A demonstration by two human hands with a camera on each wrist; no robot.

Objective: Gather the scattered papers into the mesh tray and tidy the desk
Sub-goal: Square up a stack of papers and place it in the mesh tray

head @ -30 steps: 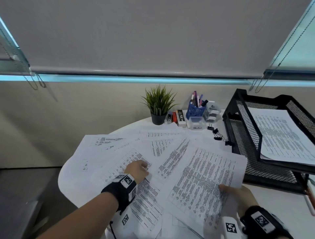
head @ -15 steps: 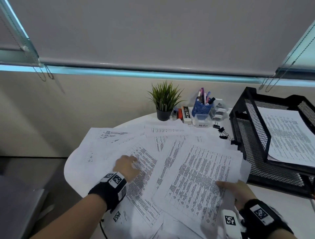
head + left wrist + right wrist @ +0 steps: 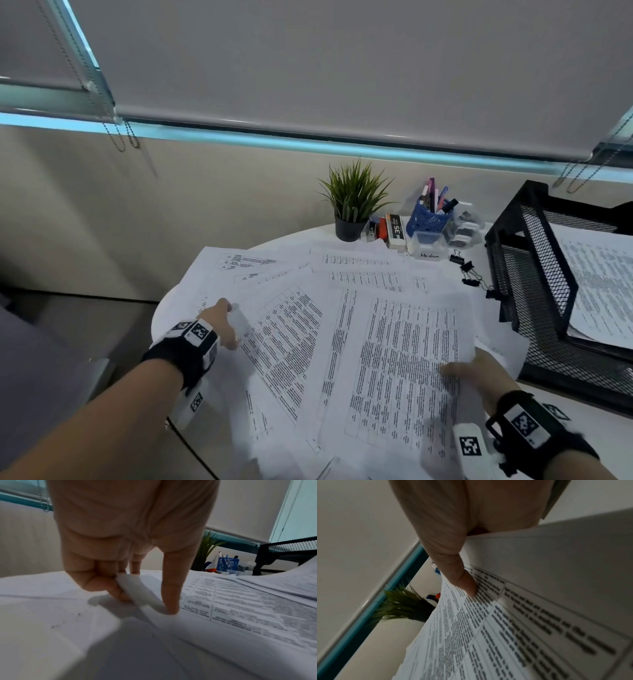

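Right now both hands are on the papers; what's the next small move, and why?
Probably slide the left hand rightward, drawing its pinched sheet toward the stack the right hand grips. The papers lie fanned across the table, so they need squaring up before going into the tray.

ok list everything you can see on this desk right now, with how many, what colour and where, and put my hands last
printed sheets: many, white, fanned overlapping across the desk
mesh tray: one, black, stacked tiers, right edge of the desk
papers in the tray: a stack, white, upper tier
potted plant: one, green in a dark pot, back of the desk
pen cup: one, blue, right of the plant
binder clips: several, black, beside the tray
clear boxes: a few, by the pen cup
desk: one, white
left hand: pinches a sheet's edge
right hand: holds sheets, thumb on top
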